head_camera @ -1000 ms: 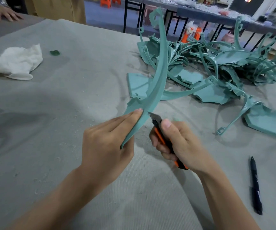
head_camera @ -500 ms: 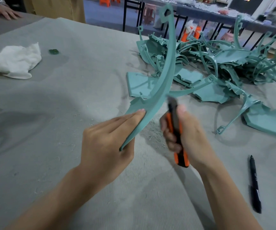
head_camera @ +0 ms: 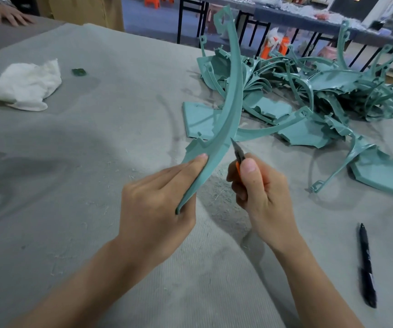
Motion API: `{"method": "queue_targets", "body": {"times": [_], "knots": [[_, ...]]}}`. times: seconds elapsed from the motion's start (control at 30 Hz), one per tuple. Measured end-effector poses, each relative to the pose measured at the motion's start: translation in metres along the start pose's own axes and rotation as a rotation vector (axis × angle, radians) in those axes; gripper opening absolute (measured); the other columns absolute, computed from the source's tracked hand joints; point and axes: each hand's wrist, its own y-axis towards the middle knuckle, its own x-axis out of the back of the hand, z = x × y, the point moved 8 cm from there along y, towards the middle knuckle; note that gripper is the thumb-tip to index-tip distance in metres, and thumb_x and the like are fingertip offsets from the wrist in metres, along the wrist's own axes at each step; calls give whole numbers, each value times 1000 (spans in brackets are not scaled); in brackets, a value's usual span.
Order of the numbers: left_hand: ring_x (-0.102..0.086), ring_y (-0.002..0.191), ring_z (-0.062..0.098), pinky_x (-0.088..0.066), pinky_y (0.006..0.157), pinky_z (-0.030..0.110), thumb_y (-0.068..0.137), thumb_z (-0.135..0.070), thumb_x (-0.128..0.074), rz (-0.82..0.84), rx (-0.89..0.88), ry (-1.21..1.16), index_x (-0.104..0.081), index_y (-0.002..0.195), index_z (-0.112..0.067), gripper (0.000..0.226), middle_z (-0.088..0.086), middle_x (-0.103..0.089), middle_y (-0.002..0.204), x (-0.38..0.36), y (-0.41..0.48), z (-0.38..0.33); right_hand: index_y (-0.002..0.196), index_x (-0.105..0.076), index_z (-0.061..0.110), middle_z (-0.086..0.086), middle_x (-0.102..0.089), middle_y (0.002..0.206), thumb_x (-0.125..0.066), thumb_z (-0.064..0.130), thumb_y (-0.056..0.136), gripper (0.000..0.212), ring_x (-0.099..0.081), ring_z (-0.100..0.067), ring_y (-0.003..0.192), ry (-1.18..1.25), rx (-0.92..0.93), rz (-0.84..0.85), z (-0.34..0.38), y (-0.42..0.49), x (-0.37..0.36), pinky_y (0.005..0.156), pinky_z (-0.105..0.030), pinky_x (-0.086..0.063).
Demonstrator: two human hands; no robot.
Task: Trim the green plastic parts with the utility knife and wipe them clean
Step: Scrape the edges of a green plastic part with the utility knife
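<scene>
Trimming is the step in hand: the left hand (head_camera: 157, 202) pinches the lower end of a long curved green part (head_camera: 234, 91), fingers laid along its face, and holds it upright in the middle of the frame. The right hand (head_camera: 261, 192) is clamped round the orange utility knife (head_camera: 239, 156), thumb on top. The blade tip is at the part's right edge, just above the left fingertips. The next move probably calls for a shallow, steady stroke along that edge, directed away from those fingertips, which look like the main hazard. Wiping seems not yet begun: the white cloth (head_camera: 22, 84) lies at the upper left, well apart, with a small green scrap (head_camera: 79, 72) near it. A pile of green parts (head_camera: 321, 91) fills the upper right behind the held piece. A black pen (head_camera: 367, 266) lies at the lower right, pale shavings (head_camera: 216, 190) dust the grey table cover (head_camera: 84, 185) under the hands, and another person's hand (head_camera: 6, 16) rests at the top left corner.
</scene>
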Motion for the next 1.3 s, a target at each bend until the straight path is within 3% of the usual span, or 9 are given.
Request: {"method": "queue_targets", "body": {"times": [0.13,0.27,0.4,0.53,0.7,0.93,1.0,1.1,1.3], "knots": [[-54,77,15,-29,75,-4,74,8,-69,-15,20,-28,-72,106,-2,34,4,-74,80,0,0,0,73,-51,15,-8,-41,59,-34,72,93,63,-38,-23,48,-85,67,-17,7,-2,-6,44,-41,-32],[-53,70,13,-38,62,8,77,4,-68,-33,36,-48,-72,106,-1,29,2,-73,76,0,-1,2,72,-42,20,-7,-40,60,-32,66,97,53,-39,-21,47,-129,139,10,14,-7,-18,43,-37,-35],[-49,70,10,-30,69,-4,83,0,-61,-46,53,-48,-71,106,-1,25,4,-70,70,3,1,5,74,-38,27,-1,-36,58,-32,62,100,44,-35,-13,47,-163,209,87,18,-11,-28,45,-22,-28],[-51,68,11,-37,64,5,77,4,-69,-46,45,-50,-72,105,-2,28,3,-71,73,2,-1,3,72,-41,25,-4,-36,59,-33,67,98,50,-33,-16,49,-69,132,24,11,-6,-16,44,-35,-28],[-52,74,13,-30,73,-4,76,6,-69,-29,16,-40,-71,106,0,30,5,-73,78,1,-1,0,70,-40,29,-11,-39,62,-33,71,95,50,-36,-28,51,-121,64,-51,6,-1,-4,44,-43,-32],[-50,70,13,-32,66,0,76,5,-69,-34,20,-32,-72,105,-1,30,4,-71,71,1,0,4,66,-38,31,-6,-34,57,-33,70,96,49,-32,-13,46,-100,108,170,10,-7,-25,42,-36,-29],[-51,69,8,-36,64,5,77,6,-68,-30,2,-50,-72,105,-1,29,3,-72,75,1,0,2,66,-39,26,3,-32,55,-36,70,94,53,-30,-7,49,-10,43,200,6,-5,-23,45,-25,-27],[-38,72,-8,-33,67,-2,76,7,-69,9,-43,-87,-72,104,0,29,2,-71,75,-2,-2,-2,66,-39,9,8,-35,55,-38,56,95,56,-30,-5,47,124,-32,162,-3,-1,-11,45,-15,-28],[-35,77,-11,-30,71,-6,75,8,-70,55,-70,-110,-71,104,2,30,3,-72,75,-4,-3,-4,66,-34,-5,1,-29,54,-36,56,94,67,-24,-9,44,156,-101,25,-8,5,6,40,-18,-22]]}}
